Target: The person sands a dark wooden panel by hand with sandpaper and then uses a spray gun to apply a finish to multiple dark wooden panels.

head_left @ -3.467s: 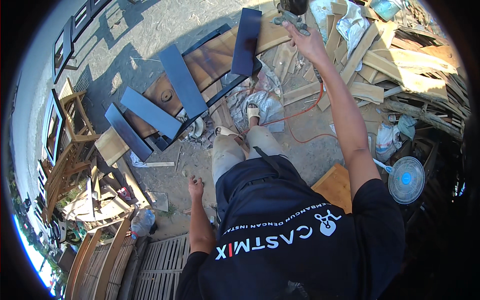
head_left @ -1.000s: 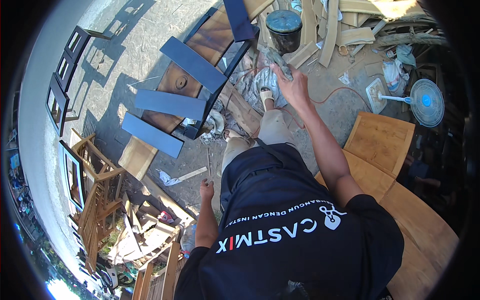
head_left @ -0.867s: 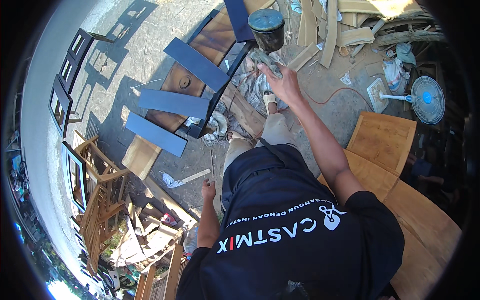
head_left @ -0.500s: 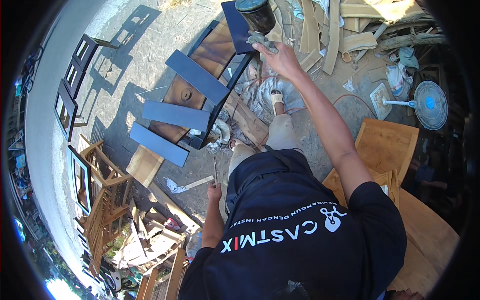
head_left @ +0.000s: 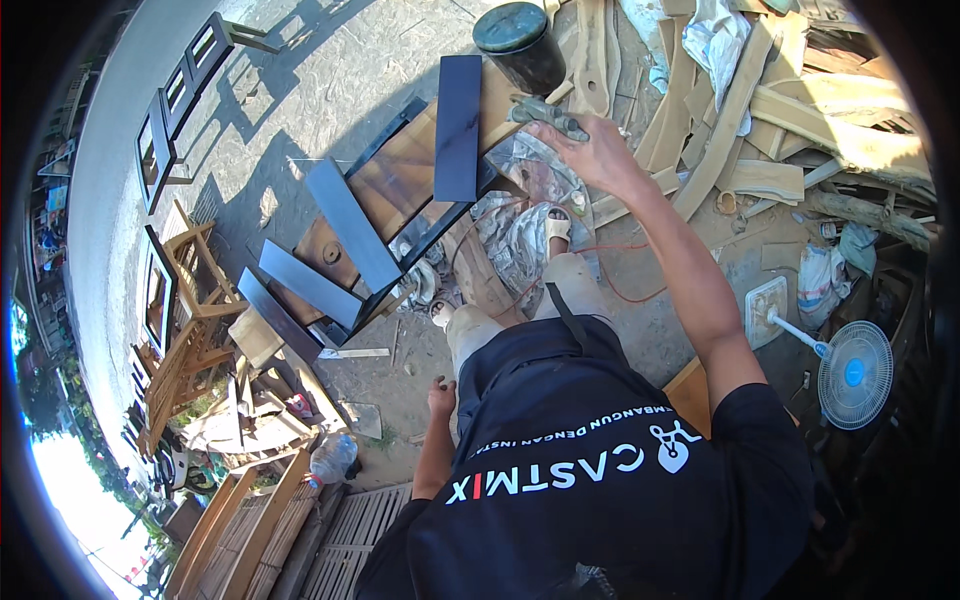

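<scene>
My right hand (head_left: 603, 152) reaches out in front of me and grips a grey, gun-shaped tool (head_left: 545, 113). The tool sits just below a dark round can (head_left: 518, 42) and beside a dark painted board (head_left: 459, 126) lying on a low wooden frame (head_left: 400, 180). Two more dark boards (head_left: 350, 238) (head_left: 308, 285) lie across the same frame. My left hand (head_left: 440, 386) hangs at my side with its fingers curled and holds nothing. My sandalled foot (head_left: 556, 228) stands on a crumpled plastic sheet (head_left: 525, 225).
Scrap planks (head_left: 735, 105) pile up at the upper right. An orange cord (head_left: 628, 290) runs over the ground. A standing fan (head_left: 852, 372) is at the right. Wooden chair frames (head_left: 185, 340) and dark-framed panels (head_left: 180, 100) stand at the left, with a plastic bottle (head_left: 332, 458) below them.
My right hand has kept hold of the tool and shifted a little toward the can and the top board. The view has swung round. My left hand stays at my side.
</scene>
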A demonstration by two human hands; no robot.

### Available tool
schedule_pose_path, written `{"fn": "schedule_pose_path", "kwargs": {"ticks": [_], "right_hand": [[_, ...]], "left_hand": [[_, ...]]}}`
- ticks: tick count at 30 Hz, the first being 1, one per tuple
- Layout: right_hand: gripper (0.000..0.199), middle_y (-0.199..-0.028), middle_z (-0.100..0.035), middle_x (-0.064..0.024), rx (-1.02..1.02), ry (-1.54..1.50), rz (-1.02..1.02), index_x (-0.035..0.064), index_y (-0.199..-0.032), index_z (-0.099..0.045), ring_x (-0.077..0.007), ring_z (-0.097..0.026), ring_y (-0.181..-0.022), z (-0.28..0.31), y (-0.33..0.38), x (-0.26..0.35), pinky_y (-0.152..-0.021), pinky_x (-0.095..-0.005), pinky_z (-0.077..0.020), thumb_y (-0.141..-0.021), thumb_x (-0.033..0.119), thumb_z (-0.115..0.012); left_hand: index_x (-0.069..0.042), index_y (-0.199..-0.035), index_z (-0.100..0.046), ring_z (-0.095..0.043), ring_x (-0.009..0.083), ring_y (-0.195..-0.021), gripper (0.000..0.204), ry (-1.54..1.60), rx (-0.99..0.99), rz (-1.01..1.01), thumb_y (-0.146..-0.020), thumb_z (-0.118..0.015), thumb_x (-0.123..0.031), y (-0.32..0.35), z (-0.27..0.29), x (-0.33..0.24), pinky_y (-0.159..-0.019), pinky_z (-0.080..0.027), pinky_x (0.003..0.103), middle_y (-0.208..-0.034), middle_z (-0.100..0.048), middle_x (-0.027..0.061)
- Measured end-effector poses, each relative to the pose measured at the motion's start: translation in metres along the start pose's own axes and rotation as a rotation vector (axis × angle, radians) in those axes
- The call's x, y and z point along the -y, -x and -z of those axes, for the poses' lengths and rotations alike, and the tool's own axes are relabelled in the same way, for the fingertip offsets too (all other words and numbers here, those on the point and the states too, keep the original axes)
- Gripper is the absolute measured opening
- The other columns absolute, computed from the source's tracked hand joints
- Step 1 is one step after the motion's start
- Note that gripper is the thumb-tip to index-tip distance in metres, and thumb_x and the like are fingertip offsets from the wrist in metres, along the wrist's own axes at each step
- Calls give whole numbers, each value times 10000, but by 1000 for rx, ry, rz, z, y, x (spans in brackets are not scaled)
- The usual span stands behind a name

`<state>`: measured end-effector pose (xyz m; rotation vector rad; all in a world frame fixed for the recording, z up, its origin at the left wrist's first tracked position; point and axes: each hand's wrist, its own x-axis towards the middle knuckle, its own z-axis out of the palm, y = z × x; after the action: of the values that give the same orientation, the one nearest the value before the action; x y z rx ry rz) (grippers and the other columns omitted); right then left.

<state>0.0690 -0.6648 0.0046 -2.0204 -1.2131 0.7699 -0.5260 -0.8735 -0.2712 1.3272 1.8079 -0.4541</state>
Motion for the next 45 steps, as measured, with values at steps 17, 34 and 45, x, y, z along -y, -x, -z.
{"fn": "schedule_pose_path", "kwargs": {"ticks": [17,34,45], "right_hand": [[510,-927,-758,-228,189,-279,6,-27,-1156,-750,-222,-745,-812,26,-48,-69,-740,-369,-561,-975,450,-741],[476,-693,-638,-29,281,-191,42,-12,-1157,-750,-91,-584,-692,37,-60,-47,-639,-292,-502,-989,433,-736],[593,-730,-676,-254,469,-36,170,-60,-1034,-742,-318,-687,-686,87,-213,-42,-682,-433,-517,-957,528,-726]], "left_hand": [[-85,-1434,-574,-687,414,-1161,605,143,-141,20,-927,-686,-396,17,-34,-128,-1009,-520,493,-1229,-722,257],[-90,-1432,-582,-687,425,-1143,598,153,-42,20,-922,-694,-383,-33,-21,-165,-993,-524,499,-1227,-712,268],[-75,-1431,-582,-688,417,-1153,610,341,-81,226,-905,-702,-362,-17,-98,-292,-1005,-527,494,-1222,-720,258]]}}
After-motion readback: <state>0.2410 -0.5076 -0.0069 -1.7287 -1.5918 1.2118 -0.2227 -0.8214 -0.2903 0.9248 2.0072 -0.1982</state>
